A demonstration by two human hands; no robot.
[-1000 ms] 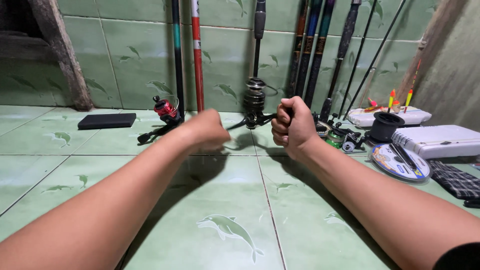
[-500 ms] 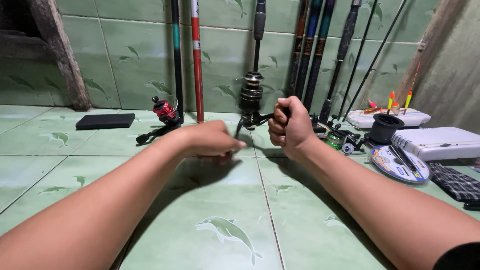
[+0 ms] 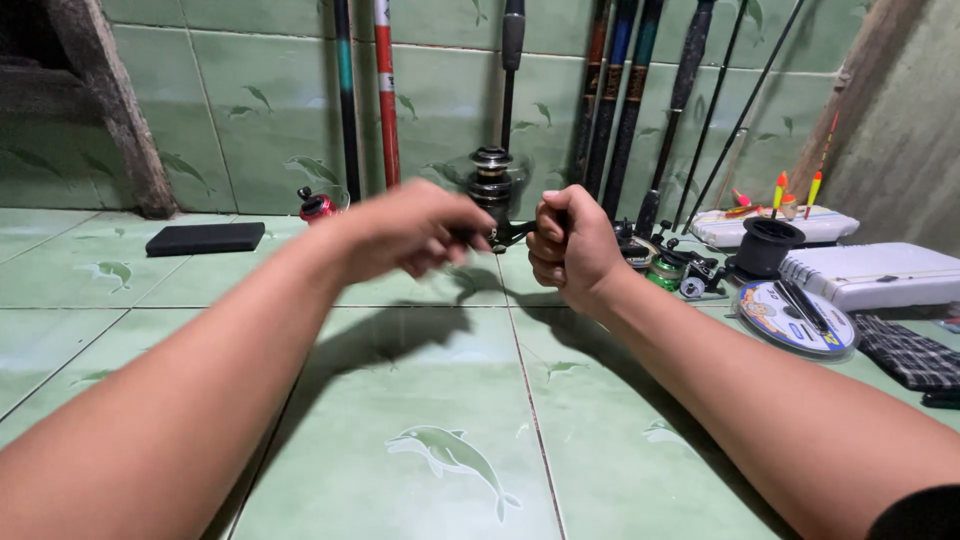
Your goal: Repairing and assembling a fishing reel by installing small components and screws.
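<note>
1. Right hand (image 3: pixel 568 245), just right of frame centre, closed in a fist round the dark rod (image 3: pixel 512 60) at the grip just below the spinning reel (image 3: pixel 492 185); thumb side faces the camera.
2. Left hand (image 3: pixel 415 230), at 9 o'clock of the reel, motion-blurred; fingers curled, knuckles up, at the reel's handle side. Cannot tell whether it actually holds the handle.
3. Spinning reel is black with a metallic spool, sits upright between the two hands, above the green tiled floor (image 3: pixel 420 400), in front of the wall.
4. The rod runs from the reel up to 12 o'clock and out of frame.
5. At 10 o'clock of the left hand: a small red reel (image 3: pixel 316 204) on the floor, partly hidden by the left forearm; beside it a red-and-white rod (image 3: pixel 385 90) and a dark rod with a teal band (image 3: pixel 345 90) lean on the wall.
6. Far at 9 o'clock: flat black case (image 3: pixel 205 238) on the floor.
7. At 1 o'clock of the right hand: bundle of dark rods (image 3: pixel 625 100) leaning on the wall.
8. At 3 o'clock of the right hand: loose reels (image 3: pixel 665 268), black spool (image 3: pixel 765 245), flat line disc (image 3: pixel 795 318), white tackle box (image 3: pixel 875 275), floats (image 3: pixel 780 188) on a white tray.
</note>
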